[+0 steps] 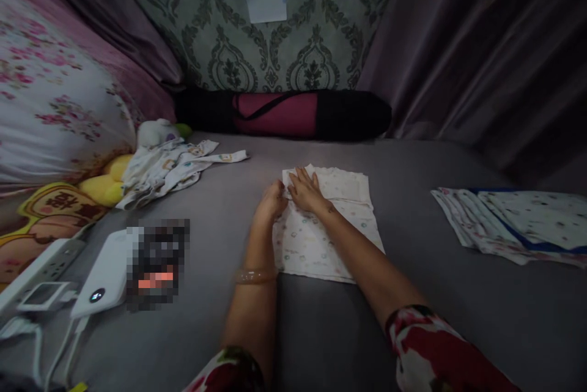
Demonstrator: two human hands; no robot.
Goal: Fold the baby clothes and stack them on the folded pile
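Note:
A folded white cloth (316, 239) with a small pastel print lies on the grey bed sheet, with a crease running across its upper part. My left hand (274, 199) is at the cloth's upper left edge, its fingers curled closed on the fabric. Just to its right, my right hand (306, 189) rests palm down on the upper part of the cloth with its fingers stretched out. The two hands nearly touch. Part of the cloth is hidden under my right hand and forearm.
Folded printed clothes (527, 221) are piled at right. A rumpled white garment (169, 166) lies at left beside plush toys (55, 214). Nearer are a white power bank (103, 269) and a power strip (41, 269) with cables. A black and maroon bag (279, 114) lies along the wall.

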